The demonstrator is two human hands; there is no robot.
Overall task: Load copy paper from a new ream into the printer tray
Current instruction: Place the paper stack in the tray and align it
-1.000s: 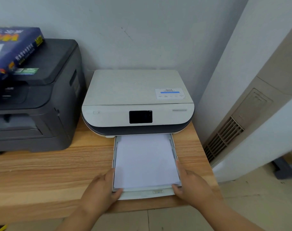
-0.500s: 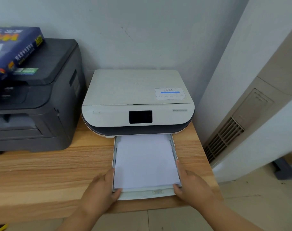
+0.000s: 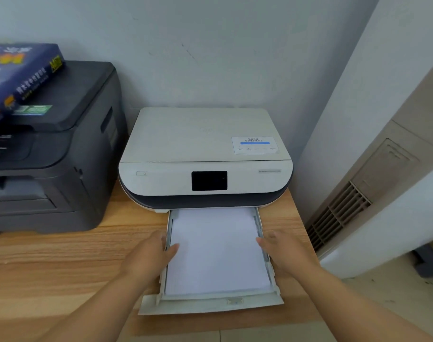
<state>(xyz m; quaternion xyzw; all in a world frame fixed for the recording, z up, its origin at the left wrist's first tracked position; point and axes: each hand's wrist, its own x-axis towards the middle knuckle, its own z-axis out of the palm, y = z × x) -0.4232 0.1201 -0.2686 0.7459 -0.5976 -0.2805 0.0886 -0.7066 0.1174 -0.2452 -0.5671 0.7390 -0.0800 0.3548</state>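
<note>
A white printer [image 3: 205,154] sits on the wooden table, its paper tray [image 3: 210,306] pulled out toward me. A stack of white copy paper [image 3: 217,250] lies flat in the tray. My left hand [image 3: 148,255] rests against the tray's left side, thumb touching the paper's left edge. My right hand [image 3: 282,253] is against the tray's right side, fingertips at the paper's right edge. Neither hand grips anything. The blue ream wrapper [image 3: 18,75] lies on top of the black printer at the left.
A large black printer [image 3: 52,169] stands at the left on the wooden table [image 3: 50,262]. A white wall panel with a vent grille [image 3: 338,213] is close on the right. The tray's front lip overhangs the table's front edge.
Both hands have moved forward from the tray's front corners to the middle of its sides. The camera has come closer to the printer.
</note>
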